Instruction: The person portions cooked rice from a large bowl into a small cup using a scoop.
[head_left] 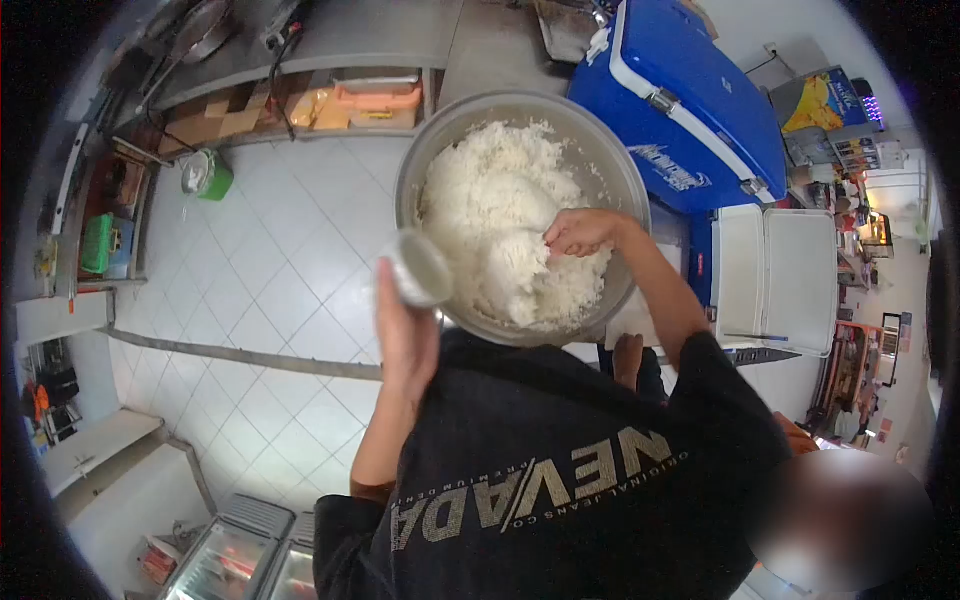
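A large round metal pot (407,200) holds a big mound of white cooked rice (490,180). My right hand (585,232) is inside the pot on its right side, with the fingers curled closed over the rice. A rice-covered lump (515,275) lies just left of those fingers; whether I grip a tool there is hidden. At the pot's lower left rim, my left hand (405,335) holds a small white bowl (425,268), tilted and smeared by motion. The bowl's contents cannot be made out.
A blue cooler (680,110) stands against the pot's upper right, with an opened white-lined cooler (770,280) below it. A metal counter (370,35) runs along the top. A green bucket (208,175) sits on the tiled floor. Another person's blurred head (840,520) is at lower right.
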